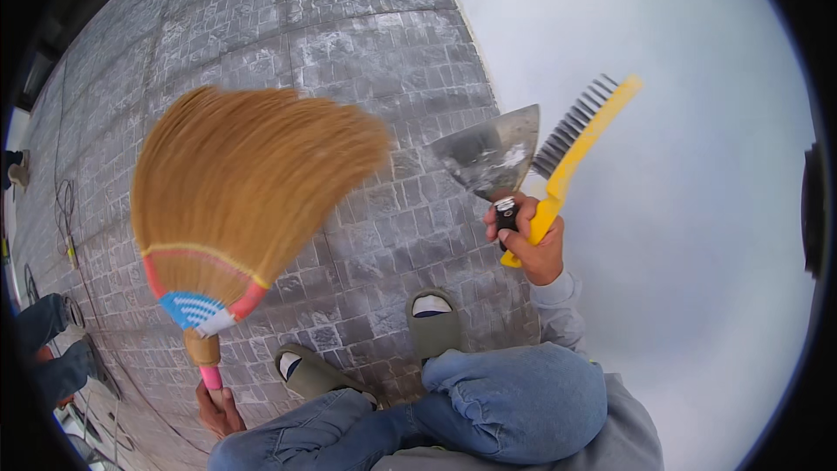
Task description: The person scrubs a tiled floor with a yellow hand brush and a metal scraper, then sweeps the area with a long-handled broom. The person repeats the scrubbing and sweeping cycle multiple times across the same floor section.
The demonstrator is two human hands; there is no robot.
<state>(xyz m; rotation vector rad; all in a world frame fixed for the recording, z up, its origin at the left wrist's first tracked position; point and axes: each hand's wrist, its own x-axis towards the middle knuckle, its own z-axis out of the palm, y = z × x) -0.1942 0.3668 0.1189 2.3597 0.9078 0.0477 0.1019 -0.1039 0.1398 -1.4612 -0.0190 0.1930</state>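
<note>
My left hand, at the lower left, is closed around the pink handle of a soft straw broom. The wide bristle head fans upward above the paving, slightly blurred, with blue, white and red trim near its base. At the right, my right hand grips two tools together. One is a putty knife with a broad, smeared metal blade and black handle. The other is a yellow-handled wire brush, its dark bristles facing the blade. Both tools point upward and stand apart at their tips.
Grey block-patterned paving meets a pale wall on the right. My feet wear olive slides. Cables run along the left. Other people's jeans-clad legs and a shoe show at the left edge.
</note>
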